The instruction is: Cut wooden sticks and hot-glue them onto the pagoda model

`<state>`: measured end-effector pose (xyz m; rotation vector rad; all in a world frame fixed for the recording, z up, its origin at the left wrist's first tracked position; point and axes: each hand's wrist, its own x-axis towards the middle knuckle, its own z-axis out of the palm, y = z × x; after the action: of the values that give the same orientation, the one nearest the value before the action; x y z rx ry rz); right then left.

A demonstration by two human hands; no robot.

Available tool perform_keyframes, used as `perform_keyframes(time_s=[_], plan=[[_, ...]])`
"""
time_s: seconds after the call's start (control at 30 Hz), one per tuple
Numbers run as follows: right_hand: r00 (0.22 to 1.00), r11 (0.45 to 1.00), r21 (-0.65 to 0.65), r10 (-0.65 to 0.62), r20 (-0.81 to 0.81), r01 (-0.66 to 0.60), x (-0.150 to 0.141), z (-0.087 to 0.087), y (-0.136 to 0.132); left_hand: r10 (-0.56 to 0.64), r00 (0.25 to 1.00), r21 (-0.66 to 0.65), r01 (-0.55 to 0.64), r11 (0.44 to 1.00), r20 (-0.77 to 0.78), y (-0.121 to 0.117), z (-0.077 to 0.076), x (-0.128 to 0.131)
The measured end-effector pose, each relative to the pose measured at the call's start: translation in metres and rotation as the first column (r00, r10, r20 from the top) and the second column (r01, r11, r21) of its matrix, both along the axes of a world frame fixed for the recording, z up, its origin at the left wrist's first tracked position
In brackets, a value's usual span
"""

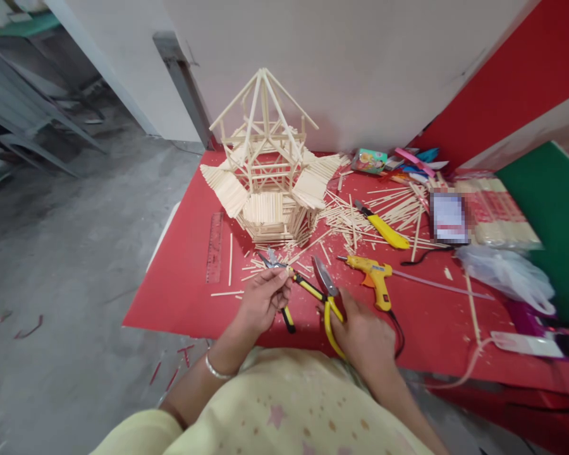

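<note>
My right hand (367, 332) is closed around the yellow handles of a pair of pliers (332, 309), whose grey jaws point away from me. Just to the left, my left hand (265, 300) has thumb and fingertips pinched together; whatever small thing they may hold is too hard to make out. Under and beside that hand lies another cutting tool with black and yellow handles (308, 289). Beyond both hands stands a model house of thin wooden sticks (265, 208), with an open pointed roof frame and slatted panels round its base.
The red table (171, 297) bears a clear ruler (214, 246), loose sticks (384, 205), a yellow utility knife (389, 232) and a yellow glue gun (374, 276). Further right are packed sticks (497, 212), a plastic bag (507, 272) and a white power strip (526, 344). A wall stands behind.
</note>
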<state>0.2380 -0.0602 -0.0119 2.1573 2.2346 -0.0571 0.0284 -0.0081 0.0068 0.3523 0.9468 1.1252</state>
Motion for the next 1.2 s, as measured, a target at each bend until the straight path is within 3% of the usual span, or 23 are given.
perform_keyframes(time_s=[0.1, 0.2, 0.27, 0.37, 0.47, 0.63, 0.87, 0.97, 1.1, 1.2], plan=[[0.990, 0.990, 0.024, 0.135, 0.031, -0.136, 0.007, 0.012, -0.005, -0.011, 0.999, -0.001, 0.011, 1.000, 0.031, 0.003, 0.002, -0.005], [0.980, 0.963, 0.187, 0.197, -0.009, -0.192, -0.001, 0.037, 0.000, -0.030, 0.997, 0.009, 0.030, 1.000, 0.070, 0.003, 0.003, -0.006], [0.947, 0.893, 0.388, 0.295, -0.126, -0.227, -0.016, 0.054, 0.012, -0.048, 0.995, 0.002, 0.048, 0.999, 0.089, 0.002, 0.005, -0.006], [0.799, 0.757, 0.607, 0.510, -0.318, -0.241, -0.044, 0.071, 0.037, -0.062, 0.993, 0.004, 0.061, 0.998, 0.105, 0.000, 0.014, -0.006], [0.667, 0.718, 0.640, 0.621, -0.412, -0.273, -0.067, 0.074, 0.063, -0.051, 0.991, 0.017, 0.049, 0.999, 0.127, -0.001, 0.026, -0.011], [0.542, 0.689, 0.636, 0.701, -0.464, -0.348, -0.086, 0.070, 0.088, -0.022, 0.996, 0.038, 0.019, 0.999, 0.088, 0.004, 0.039, -0.031], [0.573, 0.617, 0.692, 0.741, -0.351, -0.374, -0.105, 0.077, 0.100, 0.159, 0.979, 0.214, -0.130, 0.968, -0.124, 0.020, 0.044, -0.049], [0.602, 0.539, 0.771, 0.754, -0.262, -0.339, -0.112, 0.081, 0.111, 0.213, 0.968, 0.301, -0.165, 0.939, -0.133, 0.025, 0.046, -0.050], [0.623, 0.411, 0.857, 0.769, -0.143, -0.311, -0.124, 0.084, 0.127, 0.310, 0.947, 0.324, -0.268, 0.907, -0.084, 0.030, 0.048, -0.048], [0.631, 0.385, 0.868, 0.768, -0.113, -0.312, -0.131, 0.081, 0.136, 0.348, 0.935, 0.301, -0.313, 0.901, -0.070, 0.031, 0.050, -0.047]])
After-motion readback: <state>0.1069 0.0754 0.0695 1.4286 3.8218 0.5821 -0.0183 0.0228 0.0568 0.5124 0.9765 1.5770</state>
